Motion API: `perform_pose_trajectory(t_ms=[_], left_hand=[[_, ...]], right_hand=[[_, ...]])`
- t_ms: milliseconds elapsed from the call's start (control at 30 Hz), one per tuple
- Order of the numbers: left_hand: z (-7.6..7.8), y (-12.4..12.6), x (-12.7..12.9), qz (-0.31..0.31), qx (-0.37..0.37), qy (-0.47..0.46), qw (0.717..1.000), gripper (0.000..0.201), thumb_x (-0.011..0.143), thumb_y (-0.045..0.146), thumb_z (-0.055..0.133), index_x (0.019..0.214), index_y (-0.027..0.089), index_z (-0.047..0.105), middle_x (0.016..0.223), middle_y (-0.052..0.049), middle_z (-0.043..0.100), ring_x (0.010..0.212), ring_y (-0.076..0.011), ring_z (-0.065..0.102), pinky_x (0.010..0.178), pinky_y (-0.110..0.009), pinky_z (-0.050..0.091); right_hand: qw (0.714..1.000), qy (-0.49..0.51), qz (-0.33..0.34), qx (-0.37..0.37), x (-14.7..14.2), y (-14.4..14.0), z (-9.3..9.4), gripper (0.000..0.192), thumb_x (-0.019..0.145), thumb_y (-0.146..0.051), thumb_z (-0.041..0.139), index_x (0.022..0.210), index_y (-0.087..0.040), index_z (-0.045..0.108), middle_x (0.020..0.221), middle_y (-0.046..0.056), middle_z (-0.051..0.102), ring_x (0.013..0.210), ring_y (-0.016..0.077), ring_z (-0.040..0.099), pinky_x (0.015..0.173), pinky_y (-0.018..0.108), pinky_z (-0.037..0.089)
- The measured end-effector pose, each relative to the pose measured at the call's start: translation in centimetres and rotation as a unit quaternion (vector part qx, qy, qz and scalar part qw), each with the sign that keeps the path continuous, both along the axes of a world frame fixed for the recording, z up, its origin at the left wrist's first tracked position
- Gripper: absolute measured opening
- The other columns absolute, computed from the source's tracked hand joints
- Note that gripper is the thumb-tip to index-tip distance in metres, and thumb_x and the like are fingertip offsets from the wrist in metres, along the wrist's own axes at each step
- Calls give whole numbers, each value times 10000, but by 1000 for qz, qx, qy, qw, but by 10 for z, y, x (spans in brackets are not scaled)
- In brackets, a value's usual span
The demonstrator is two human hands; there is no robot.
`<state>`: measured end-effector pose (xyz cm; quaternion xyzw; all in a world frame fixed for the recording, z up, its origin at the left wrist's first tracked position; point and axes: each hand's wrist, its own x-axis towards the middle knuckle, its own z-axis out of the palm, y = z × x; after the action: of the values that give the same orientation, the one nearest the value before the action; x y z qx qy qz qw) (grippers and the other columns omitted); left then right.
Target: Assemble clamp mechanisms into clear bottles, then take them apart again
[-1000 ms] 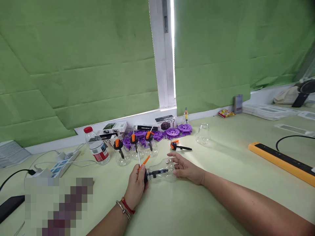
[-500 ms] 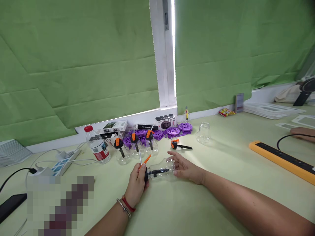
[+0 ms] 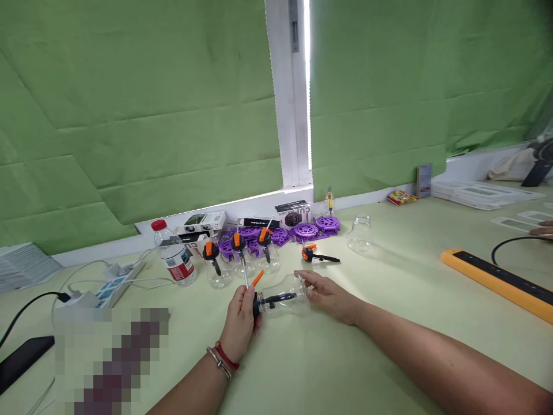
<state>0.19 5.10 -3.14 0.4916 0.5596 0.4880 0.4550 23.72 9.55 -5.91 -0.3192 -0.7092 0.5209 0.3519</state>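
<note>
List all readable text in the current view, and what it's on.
"CUP HOLDER": white box by the window frame
"WIND BLADE LID" (probable, tiny): black-faced box
Too small or blurred: bottle label, snack packet
Pixelated: small upright box
Held clear bottle: no text visible

Orange bar (image 3: 501, 280) partly beyond frame

Creased green coverings (image 3: 173, 104) fill the upper left and upper right of the frame. Between them stands a white window frame (image 3: 285, 104), daylight (image 3: 308, 86) slicing down its right side. Below runs a white ledge (image 3: 242, 208), then a pale green tabletop (image 3: 319, 369). The dim upper-right edge possibly shows another frame (image 3: 541, 122).
</note>
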Motion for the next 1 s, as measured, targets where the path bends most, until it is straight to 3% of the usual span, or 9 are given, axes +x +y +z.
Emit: perform_pose_trajectory(t_ms=[200, 367, 467, 600, 767, 867, 1000], left_hand=[[-3, 2, -1, -2, 3, -9, 1000, 361, 836, 579, 400, 745, 230, 379, 444, 97, 379, 343, -92, 369, 300, -194, 246], [-5, 1, -2, 4, 15, -4, 1000, 367, 833, 582, 402, 745, 226, 382, 480, 100, 371, 336, -80, 371, 296, -196, 254], [-6, 1, -2, 3, 19, -1, 1000, 372, 822, 587, 414, 751, 222, 393, 512, 97, 380, 345, -77, 391, 295, -195, 252], [-4, 2, -1, 7, 13, -1, 1000, 369, 817, 585, 414, 751, 222, 400, 496, 99, 382, 342, -79, 384, 296, -195, 253], [2, 1, 0, 7, 3, 6, 1000, 368, 818, 581, 403, 719, 227, 383, 456, 99, 385, 324, -79, 353, 304, -199, 259], [1, 0, 0, 7, 10, 12, 1000, 369, 817, 582, 409, 721, 226, 381, 468, 99, 392, 322, -75, 350, 303, -198, 250], [0, -1, 0, 3, 17, 11, 1000, 372, 815, 583, 416, 726, 224, 381, 482, 101, 385, 331, -71, 361, 307, -195, 247]], right_hand=[[1000, 27, 11, 8, 2, 1, -3, 907, 708, -445, 710, 1440, -285, 199, 1230, 91, 438, 999, 187, 440, 825, 318, 414], [998, 60, 27, -22, -3, 0, 0, 668, 769, -496, 633, 1329, -251, 364, 1056, 69, 509, 865, 155, 479, 789, 316, 406], [997, 55, 22, -43, -4, -1, 1, 625, 801, -553, 557, 1308, -227, 391, 981, 61, 531, 858, 170, 496, 799, 335, 408], [998, 32, 15, -48, -2, -1, 3, 675, 818, -594, 497, 1354, -206, 364, 1097, 91, 508, 1006, 208, 473, 900, 366, 379], [997, 52, 41, -39, 0, 1, -1, 761, 740, -502, 661, 1378, -220, 355, 1262, 105, 388, 1031, 196, 438, 889, 337, 394], [994, 83, 39, -58, -1, 1, -1, 803, 737, -447, 688, 1399, -255, 277, 1145, 82, 468, 961, 174, 471, 845, 323, 407], [993, 83, 34, -75, -2, -1, 4, 592, 818, -477, 584, 1319, -251, 365, 886, 22, 515, 773, 138, 489, 745, 304, 410]])
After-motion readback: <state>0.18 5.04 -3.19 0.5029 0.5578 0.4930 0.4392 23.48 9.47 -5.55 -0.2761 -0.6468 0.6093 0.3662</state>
